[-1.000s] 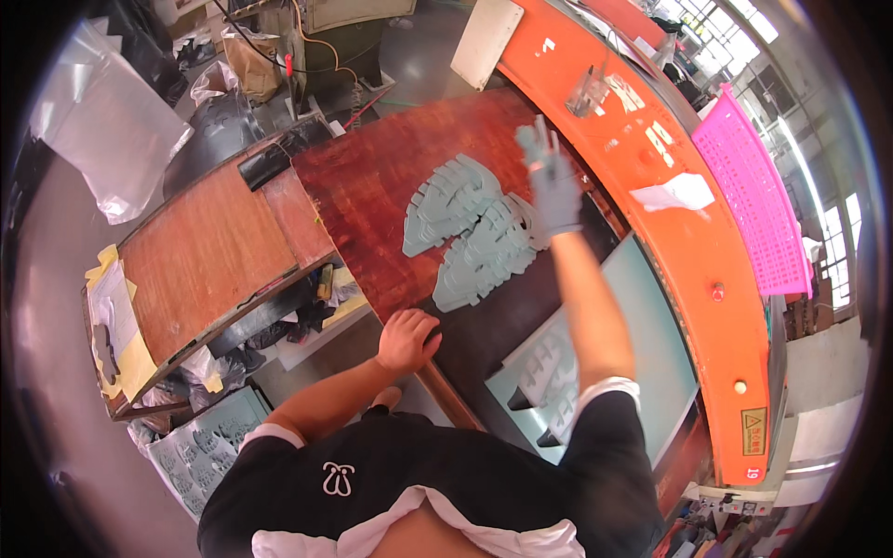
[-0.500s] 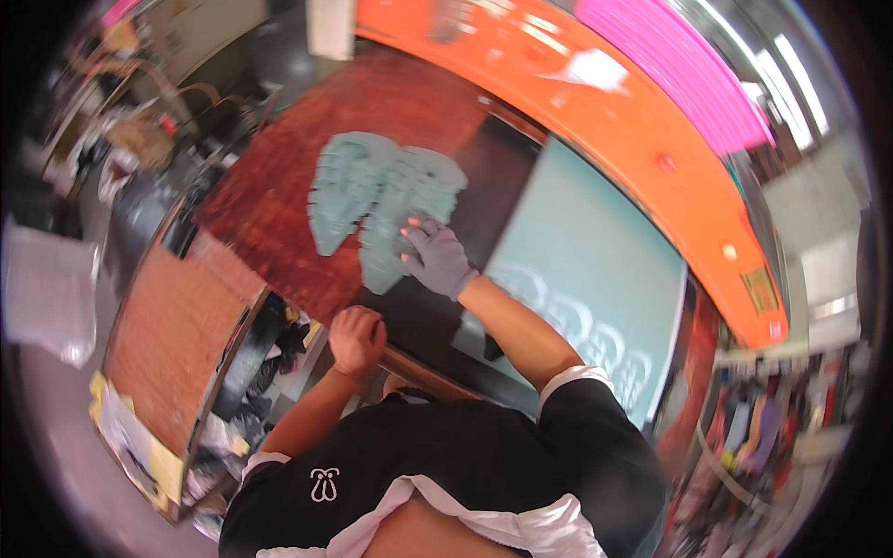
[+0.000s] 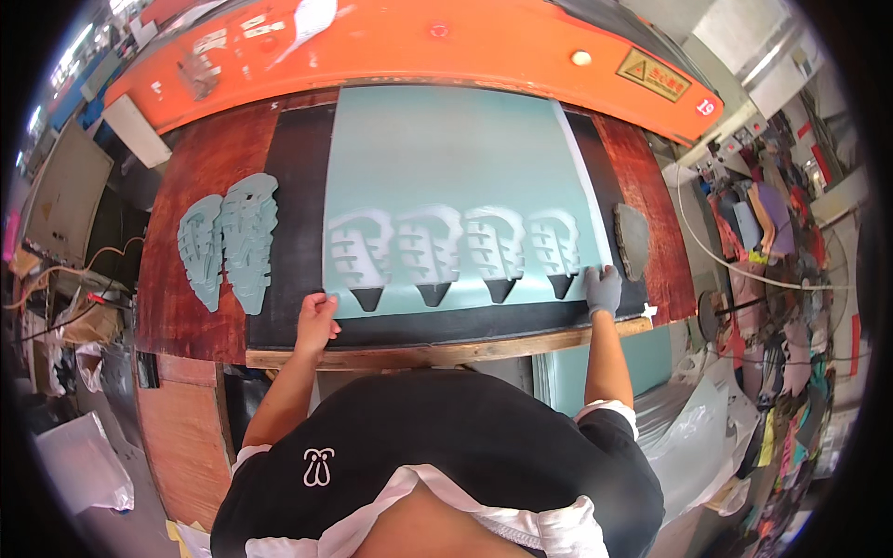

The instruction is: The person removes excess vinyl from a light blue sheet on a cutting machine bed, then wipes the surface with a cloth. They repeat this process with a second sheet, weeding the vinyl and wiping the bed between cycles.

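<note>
A pale green sheet (image 3: 446, 139) lies on the black mat (image 3: 298, 214). Along its near edge runs a row of several lobed, slotted shapes, whitish in places, with dark pointed gaps showing the mat. My bare left hand (image 3: 318, 323) is at the sheet's near left corner, its fingers closed on the edge. At the near right corner my right hand (image 3: 604, 290), in a grey glove with bare fingertips, closes on the other edge. What lies beneath the fingers is hidden. Two stacks of cut pale green pieces (image 3: 247, 244) rest on the reddish board to the left.
An orange machine beam (image 3: 391, 46) spans the far side. A grey oval piece (image 3: 633, 242) lies right of the sheet. The wooden table edge (image 3: 446, 353) runs before my body. More pale green sheets (image 3: 567, 377) are below it; coloured scraps (image 3: 744, 223) fill the right side.
My right hand has left the cut pieces and moved to the sheet's right corner. My left hand has come to its left corner. The view has swung right, toward the sheet.
</note>
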`<state>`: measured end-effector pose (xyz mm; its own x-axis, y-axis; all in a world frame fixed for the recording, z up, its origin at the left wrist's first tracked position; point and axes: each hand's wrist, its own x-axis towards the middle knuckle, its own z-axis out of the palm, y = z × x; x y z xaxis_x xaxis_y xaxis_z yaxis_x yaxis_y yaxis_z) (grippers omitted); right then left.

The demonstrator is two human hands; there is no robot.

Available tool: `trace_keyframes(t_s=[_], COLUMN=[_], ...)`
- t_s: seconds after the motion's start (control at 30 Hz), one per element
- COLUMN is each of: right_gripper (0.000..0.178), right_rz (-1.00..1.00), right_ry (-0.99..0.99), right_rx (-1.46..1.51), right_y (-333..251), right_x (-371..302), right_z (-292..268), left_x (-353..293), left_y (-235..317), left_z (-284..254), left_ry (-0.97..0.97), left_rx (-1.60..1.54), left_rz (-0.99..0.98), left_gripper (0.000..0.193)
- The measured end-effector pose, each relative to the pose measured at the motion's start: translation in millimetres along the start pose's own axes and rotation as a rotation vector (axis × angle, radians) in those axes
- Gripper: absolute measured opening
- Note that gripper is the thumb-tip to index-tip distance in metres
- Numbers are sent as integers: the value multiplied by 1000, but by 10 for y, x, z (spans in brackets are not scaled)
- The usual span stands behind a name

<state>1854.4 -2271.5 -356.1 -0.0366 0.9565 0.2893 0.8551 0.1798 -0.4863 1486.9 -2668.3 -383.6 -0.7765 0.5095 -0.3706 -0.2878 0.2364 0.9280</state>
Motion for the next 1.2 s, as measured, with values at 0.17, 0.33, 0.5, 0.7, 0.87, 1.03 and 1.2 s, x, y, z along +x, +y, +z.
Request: trace_keyframes(t_s=[0.17,0.33,0.5,0.7,0.87,1.03,1.2], right_gripper=[36,27,26,23,25,25,66], right_rz=[203,175,389,177,65,-19,-166], right_ry=[-273,-401,-517,-501,-459,-251,-97], right_rx=[349,534,586,639,398,178,-211], right_y=[193,269,608,650,499,671,631], right_x=[244,279,-118,-8,381,590,1210], right_z=[-26,-430,-713,-623,-298,-306,-431], left_x=[24,-180,-554,-272,304,610,645], left_y=[125,100,-154,31,554,601,474], left_z=[76,17,-178,-122,397,815,787], left_ry=[3,-45,-74,125,264,189,211], left_rx=[-2,-49,281,480,892,1326,1284], left_rz=[3,-26,-14,334,927,499,500], left_gripper=[27,26,22,28,48,61,60])
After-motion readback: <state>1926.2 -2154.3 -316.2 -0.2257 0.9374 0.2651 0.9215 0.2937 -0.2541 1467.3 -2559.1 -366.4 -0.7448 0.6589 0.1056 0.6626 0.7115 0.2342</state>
